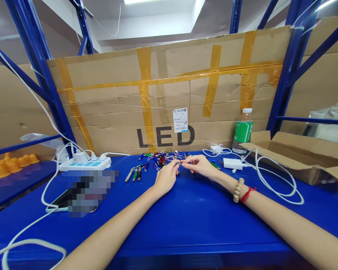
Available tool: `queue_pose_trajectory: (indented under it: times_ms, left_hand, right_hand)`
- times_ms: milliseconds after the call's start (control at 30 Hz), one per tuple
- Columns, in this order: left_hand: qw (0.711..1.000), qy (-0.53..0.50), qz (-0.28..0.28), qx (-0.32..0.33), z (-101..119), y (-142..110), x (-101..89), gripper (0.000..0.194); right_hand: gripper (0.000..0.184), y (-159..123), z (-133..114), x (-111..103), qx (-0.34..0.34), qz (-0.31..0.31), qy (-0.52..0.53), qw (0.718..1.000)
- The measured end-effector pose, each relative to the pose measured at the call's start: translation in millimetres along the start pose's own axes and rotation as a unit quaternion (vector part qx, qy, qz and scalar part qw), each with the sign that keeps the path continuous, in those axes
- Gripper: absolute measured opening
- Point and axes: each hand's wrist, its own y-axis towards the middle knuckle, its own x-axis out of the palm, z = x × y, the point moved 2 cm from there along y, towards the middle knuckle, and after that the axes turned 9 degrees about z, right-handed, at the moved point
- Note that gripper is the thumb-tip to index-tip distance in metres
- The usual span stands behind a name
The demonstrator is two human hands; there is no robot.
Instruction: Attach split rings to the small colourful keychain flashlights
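Item under handling: a small metallic part [180, 163], too small to identify further, held above the blue worktop [197, 221], at the near edge of a heap of slim coloured tubes and metal fittings [161, 159]. My left hand [166, 176] and right hand [199, 165] meet at it. The fingers of each are drawn narrow, thumb to forefinger, pinching the part; which hand bears more of it I cannot tell.

On method, I judge that so slight a piece wants light fingertip pressure, one hand kept as the fixed hold while the other makes small movements, and both low over the worktop so that a slip falls short.

Pose: both forearms reach forward and converge; the left palm is turned inward, the right wrist slightly bent, a beaded bracelet [238, 190] and red cord [248, 195] behind it.

Left of the heap lie three metal-ended tubes [135, 174], side by side. Further out: white adapter [232, 164] and open carton [304, 157] to the right, power strip [86, 164] to the left.
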Motion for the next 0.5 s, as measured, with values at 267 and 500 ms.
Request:
queue_pose_trajectory:
  times_ms: [267, 500]
  left_hand:
    - [1.0, -0.008, -0.007, 0.006, -3.0, 0.6, 2.4, 0.028]
    - [1.0, 0.002, -0.016, 0.009, 0.2, -0.9, 0.5, 0.028]
  right_hand:
    - [0.041, -0.8, 0.1, 2.1, 0.009, 0.025, -0.027, 0.999]
    - [0.04, 0.2, -1.9, 1.9, -0.003, 0.02, -0.007, 1.0]
